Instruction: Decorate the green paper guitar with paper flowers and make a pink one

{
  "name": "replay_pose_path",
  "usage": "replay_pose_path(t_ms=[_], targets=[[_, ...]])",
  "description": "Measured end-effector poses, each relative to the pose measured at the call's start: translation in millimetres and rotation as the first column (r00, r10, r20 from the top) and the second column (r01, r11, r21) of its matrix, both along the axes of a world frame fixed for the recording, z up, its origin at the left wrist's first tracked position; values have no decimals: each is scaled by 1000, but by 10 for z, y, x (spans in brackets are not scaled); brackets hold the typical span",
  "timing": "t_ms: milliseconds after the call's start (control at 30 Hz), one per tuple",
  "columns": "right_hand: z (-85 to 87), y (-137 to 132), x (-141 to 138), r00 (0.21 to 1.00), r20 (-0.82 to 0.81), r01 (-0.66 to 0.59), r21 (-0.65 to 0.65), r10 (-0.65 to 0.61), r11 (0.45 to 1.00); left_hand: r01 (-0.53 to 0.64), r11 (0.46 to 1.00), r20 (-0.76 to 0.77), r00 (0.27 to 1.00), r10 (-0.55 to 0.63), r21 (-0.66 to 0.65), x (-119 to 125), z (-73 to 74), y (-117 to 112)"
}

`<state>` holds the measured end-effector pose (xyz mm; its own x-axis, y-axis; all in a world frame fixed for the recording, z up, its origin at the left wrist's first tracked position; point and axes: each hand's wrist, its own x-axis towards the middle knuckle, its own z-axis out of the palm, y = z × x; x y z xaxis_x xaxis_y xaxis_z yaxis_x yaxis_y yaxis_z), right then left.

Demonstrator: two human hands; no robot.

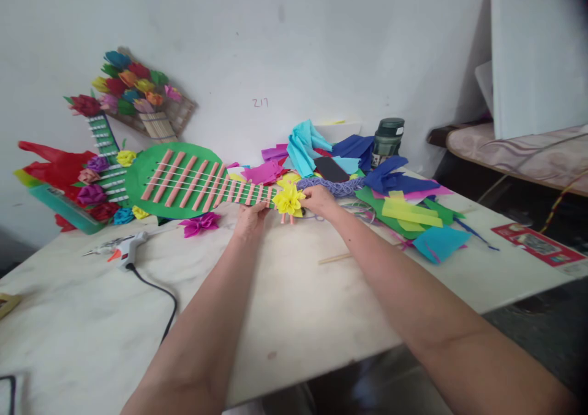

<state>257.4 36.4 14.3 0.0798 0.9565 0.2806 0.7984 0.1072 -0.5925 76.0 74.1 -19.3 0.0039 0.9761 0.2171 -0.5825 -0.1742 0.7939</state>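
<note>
A green paper guitar with pink sticks and white strings lies across the white table, its neck pointing right. A yellow paper flower sits at the neck's end. My left hand grips the neck from below, fingers curled around it. My right hand is closed on the neck's end, right beside the yellow flower. A magenta paper flower lies loose on the table under the guitar body.
A glue gun with a black cord lies at left. Coloured paper scraps pile at right, with a green jar behind. Paper-flower crafts lean on the wall. Red bag at far left. A thin stick lies near my right arm.
</note>
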Motion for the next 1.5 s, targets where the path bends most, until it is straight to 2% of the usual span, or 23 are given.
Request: replay_pose_path(t_ms=[500,733,933,1133,1233,1333,1500], targets=[[3,16,-10,994,90,55,30,-57,998,-5,999,21,1000,6,-47,41,58,-66],[5,23,-71,988,114,107,26,-109,994,-18,999,31,999,19,-47,53,36,-47],[19,-12,-80,968,229,79,105,-102,991,-4,1000,31,1000,5,-22,45,16,-26],[10,17,-7,999,43,22,-40,-21,999,-3,1000,32,999,4,-22,44,23,-31],[12,35,29,995,-42,-92,0,91,996,-4,1000,23,1000,4,-18,41,19,-31],[21,48,55,978,-57,-197,54,200,979,13,1000,23,1000,-13,5,30,10,-25],[49,23,40,996,-27,-84,-47,82,995,13,1000,25,1000,-13,-2,28,18,-27]])
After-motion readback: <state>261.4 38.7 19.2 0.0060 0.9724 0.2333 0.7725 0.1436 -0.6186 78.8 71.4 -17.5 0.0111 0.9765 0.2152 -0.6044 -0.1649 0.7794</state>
